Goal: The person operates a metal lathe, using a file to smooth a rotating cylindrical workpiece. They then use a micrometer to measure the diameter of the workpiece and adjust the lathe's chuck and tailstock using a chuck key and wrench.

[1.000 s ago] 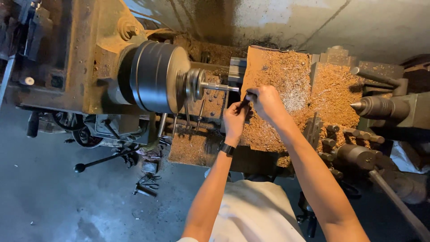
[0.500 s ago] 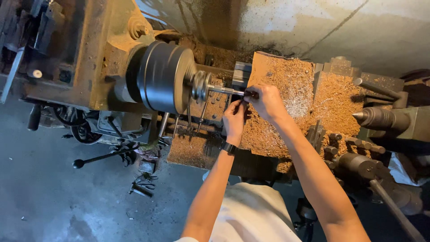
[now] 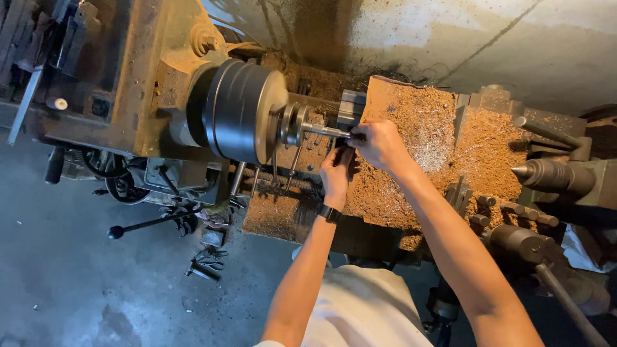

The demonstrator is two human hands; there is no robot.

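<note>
Against the stained concrete wall (image 3: 514,38) stood an old lathe whose chuck (image 3: 241,115) held a thin metal rod (image 3: 328,132), and I judge this work needed steady, aligned hands: the right hand (image 3: 379,144) closed around the rod's free end, the left hand (image 3: 337,170) curled just beneath, its hold hidden.

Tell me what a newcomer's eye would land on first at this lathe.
First the big dark chuck at centre left, with a thin metal rod sticking out of it. Both hands meet at the rod's end: the right hand above, the left hand below. Behind them, brown shavings blanket the carriage.
</note>
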